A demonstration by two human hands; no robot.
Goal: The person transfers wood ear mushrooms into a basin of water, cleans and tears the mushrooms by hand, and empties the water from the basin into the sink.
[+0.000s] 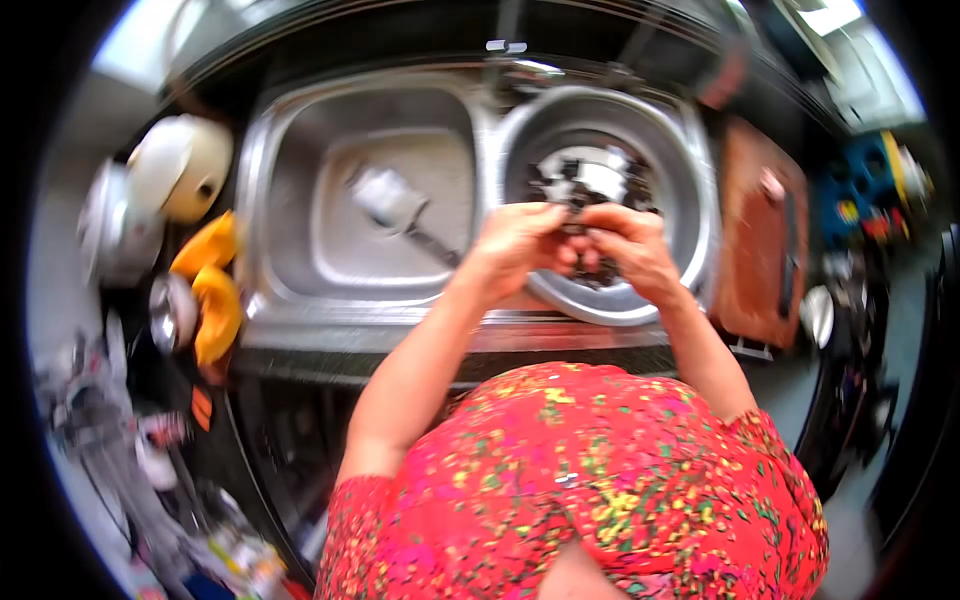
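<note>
Both my hands meet over a large round steel bowl (660, 140) that stands in the right part of the sink. My left hand (520, 240) and my right hand (630, 245) pinch a small dark item (578, 232) between their fingertips; what it is cannot be told. More dark pieces (585, 180) lie in water at the bottom of the bowl. My red patterned top fills the lower middle of the view.
A steel sink basin (300, 200) on the left holds a small pan with a handle (395, 205). Left of the sink sit a white rice cooker (180, 165), orange items (215, 290) and clutter. A brown cutting board (760, 230) lies to the right.
</note>
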